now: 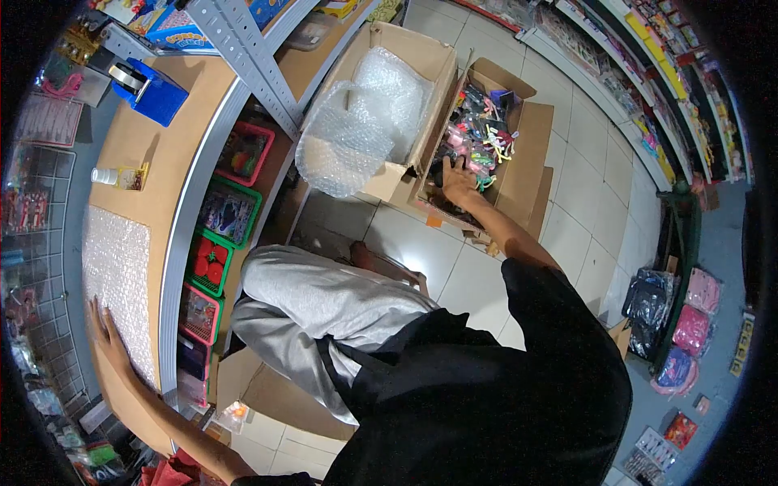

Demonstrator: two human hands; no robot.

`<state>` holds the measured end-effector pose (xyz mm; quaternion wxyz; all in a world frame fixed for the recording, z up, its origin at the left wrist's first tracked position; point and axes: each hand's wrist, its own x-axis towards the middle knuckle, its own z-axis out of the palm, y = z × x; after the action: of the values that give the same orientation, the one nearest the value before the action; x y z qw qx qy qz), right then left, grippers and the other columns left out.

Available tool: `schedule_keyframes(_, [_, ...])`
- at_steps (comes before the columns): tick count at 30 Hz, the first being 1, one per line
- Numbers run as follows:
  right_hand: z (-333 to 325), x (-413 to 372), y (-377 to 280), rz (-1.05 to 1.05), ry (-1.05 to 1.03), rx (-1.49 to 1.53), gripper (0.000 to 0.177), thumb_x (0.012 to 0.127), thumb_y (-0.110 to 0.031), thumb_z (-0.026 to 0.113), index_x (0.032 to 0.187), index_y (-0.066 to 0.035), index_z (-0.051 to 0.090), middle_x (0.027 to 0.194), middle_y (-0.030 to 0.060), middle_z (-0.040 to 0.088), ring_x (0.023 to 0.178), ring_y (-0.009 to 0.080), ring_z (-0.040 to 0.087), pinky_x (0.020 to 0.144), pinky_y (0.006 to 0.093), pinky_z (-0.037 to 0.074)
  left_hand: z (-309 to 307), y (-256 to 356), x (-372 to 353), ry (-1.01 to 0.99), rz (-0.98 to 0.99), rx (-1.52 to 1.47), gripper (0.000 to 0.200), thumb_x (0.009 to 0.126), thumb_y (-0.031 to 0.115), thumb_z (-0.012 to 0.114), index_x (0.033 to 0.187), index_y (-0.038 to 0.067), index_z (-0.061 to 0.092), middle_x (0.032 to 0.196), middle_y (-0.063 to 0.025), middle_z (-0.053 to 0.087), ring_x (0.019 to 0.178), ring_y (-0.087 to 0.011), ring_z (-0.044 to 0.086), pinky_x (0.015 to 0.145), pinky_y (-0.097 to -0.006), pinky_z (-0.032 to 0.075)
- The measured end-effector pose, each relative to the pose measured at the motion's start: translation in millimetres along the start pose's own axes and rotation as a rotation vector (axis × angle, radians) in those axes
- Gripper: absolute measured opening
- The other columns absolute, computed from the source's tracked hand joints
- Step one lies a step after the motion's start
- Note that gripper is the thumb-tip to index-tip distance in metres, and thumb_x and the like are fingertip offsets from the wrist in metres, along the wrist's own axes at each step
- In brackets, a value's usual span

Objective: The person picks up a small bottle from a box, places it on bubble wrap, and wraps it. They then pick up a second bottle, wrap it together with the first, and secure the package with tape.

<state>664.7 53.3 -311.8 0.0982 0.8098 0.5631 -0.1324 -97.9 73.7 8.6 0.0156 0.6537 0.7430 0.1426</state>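
Observation:
My left hand (111, 338) lies flat at the lower edge of a bubble wrap sheet (119, 279) on the wooden counter (212, 77), with its fingers apart. On the other side, my right hand (460, 183) reaches down into an open cardboard box (519, 174). Its fingers look spread over a heap of small, colourful packaged items (480, 130), and I see nothing held in them. Some fingertips are hard to make out against the dark items.
Another cardboard box (433, 57) holds loose bubble wrap (393, 89). A blue tape dispenser (162, 95) and a small clear container with a white cap (121, 176) stand on the counter. Coloured baskets (229, 212) fill the shelf below. Stocked shelves (616, 89) line the far side.

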Motion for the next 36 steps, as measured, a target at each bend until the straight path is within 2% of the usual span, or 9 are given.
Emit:
schedule_keyframes(4, [-17,-5,-6,0.143,-0.091,0.303,0.087,0.075,-0.033,0.081,0.142,-0.011,0.03,0.147,0.0335,0.024,0.128,0.0566,0.038,0.099,0.0565,0.043,-3,0,1,-0.03,-0.015,0.074,0.051,0.105,0.037,0.041,0.147,0.009,0.044,0.154,-0.0216,0.036,0.144,-0.0362,0.031,0.118,-0.0452,0.026])
schedule_keyframes(11, [-13,-13,0,-0.027,0.182,0.445,0.084,0.065,-0.014,0.087,0.131,-0.01,0.035,0.119,0.024,0.036,0.102,0.0451,0.052,0.086,0.0574,0.046,-2,-4,0,-0.02,0.013,0.061,0.051,0.105,0.035,0.042,0.146,0.006,0.044,0.153,-0.0216,0.037,0.144,-0.0358,0.032,0.118,-0.045,0.026])
schedule_keyframes(14, [-23,-14,4,-0.066,0.115,0.519,0.072,0.068,-0.004,0.079,0.129,-0.011,0.04,0.118,0.0241,0.037,0.11,0.0485,0.048,0.095,0.0497,0.046,3,-14,2,-0.013,0.023,0.01,0.051,0.105,0.034,0.042,0.147,0.005,0.043,0.153,-0.0216,0.037,0.144,-0.0355,0.032,0.117,-0.0449,0.026])
schedule_keyframes(17, [-5,-13,8,-0.096,0.21,0.426,0.071,0.068,0.002,0.075,0.13,-0.012,0.043,0.124,0.0241,0.038,0.11,0.048,0.051,0.095,0.0479,0.048,1,-10,3,-0.018,0.013,0.026,0.052,0.105,0.035,0.043,0.147,0.006,0.042,0.154,-0.0217,0.036,0.144,-0.0352,0.032,0.117,-0.0449,0.026])
schedule_keyframes(21, [-35,-29,6,-0.063,0.203,0.561,0.068,0.07,0.002,0.072,0.13,-0.014,0.045,0.13,0.0232,0.039,0.115,0.0472,0.052,0.095,0.0492,0.048,-1,-1,-1,-0.014,-0.004,0.043,0.052,0.104,0.035,0.044,0.148,0.006,0.041,0.154,-0.0216,0.036,0.143,-0.0353,0.033,0.117,-0.0449,0.026])
schedule_keyframes(24, [-65,-46,4,-0.027,0.246,0.43,0.066,0.072,0.002,0.07,0.132,-0.014,0.046,0.132,0.0247,0.04,0.11,0.0471,0.056,0.094,0.0504,0.05,-2,2,0,-0.02,-0.012,0.016,0.053,0.104,0.036,0.044,0.148,0.006,0.041,0.154,-0.0215,0.035,0.143,-0.0352,0.033,0.117,-0.0451,0.026])
schedule_keyframes(28, [-78,-48,14,0.032,0.309,0.461,0.065,0.075,-0.005,0.073,0.132,-0.015,0.045,0.134,0.0226,0.04,0.111,0.0461,0.056,0.09,0.0487,0.051,1,-12,2,-0.021,0.017,0.016,0.052,0.104,0.035,0.044,0.148,0.007,0.042,0.154,-0.0211,0.035,0.144,-0.0346,0.032,0.118,-0.0452,0.026])
schedule_keyframes(33, [-100,-42,24,-0.007,0.546,0.488,0.052,0.078,-0.015,0.076,0.125,-0.015,0.054,0.125,0.0191,0.048,0.11,0.0425,0.058,0.09,0.049,0.05,2,-2,-1,0.001,0.0,-0.008,0.05,0.104,0.033,0.045,0.147,0.006,0.043,0.154,-0.021,0.035,0.145,-0.0335,0.031,0.118,-0.0446,0.025])
schedule_keyframes(36, [-108,-26,39,0.03,0.654,0.536,0.052,0.075,-0.011,0.075,0.123,-0.017,0.056,0.127,0.017,0.049,0.112,0.0402,0.057,0.092,0.0475,0.05,-2,3,-3,-0.012,-0.013,0.011,0.05,0.105,0.032,0.045,0.147,0.005,0.043,0.154,-0.021,0.035,0.145,-0.033,0.03,0.118,-0.0439,0.025])
